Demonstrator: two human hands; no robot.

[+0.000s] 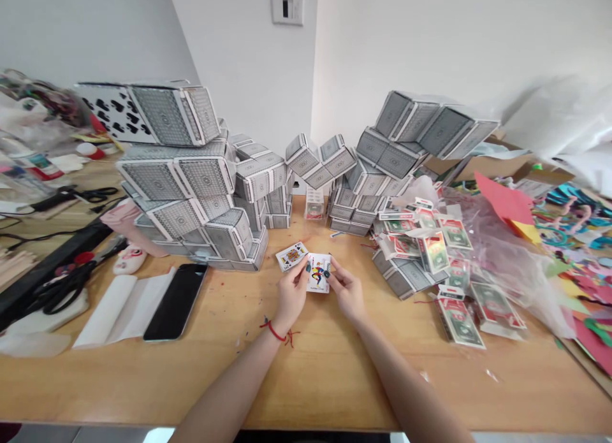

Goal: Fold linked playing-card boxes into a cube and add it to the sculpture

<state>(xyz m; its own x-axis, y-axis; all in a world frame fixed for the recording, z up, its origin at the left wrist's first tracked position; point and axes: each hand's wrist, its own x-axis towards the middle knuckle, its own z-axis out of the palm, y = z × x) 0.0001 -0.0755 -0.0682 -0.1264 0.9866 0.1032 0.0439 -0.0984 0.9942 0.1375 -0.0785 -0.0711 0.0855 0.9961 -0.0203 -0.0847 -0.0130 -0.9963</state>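
Note:
Above the middle of the wooden table, my left hand (pixel 292 295) and my right hand (pixel 348 291) pinch a joker playing card (pixel 317 278) by its two sides. The card faces me, with a coloured jester figure on white. Whether more cards sit behind it, I cannot tell. Just beyond my left fingertips another playing card (pixel 291 256), a face card, lies face up on the table. A red string bracelet (pixel 277 332) circles my left wrist.
Stacked boxes made of grey-backed cards (pixel 176 178) rise at left, with more stacked boxes (pixel 392 151) at right. A black phone (pixel 176 301), scissors (pixel 67 287) and a white paper roll (pixel 112 309) lie left. Card packs (pixel 461 322) and coloured paper (pixel 507 201) crowd the right.

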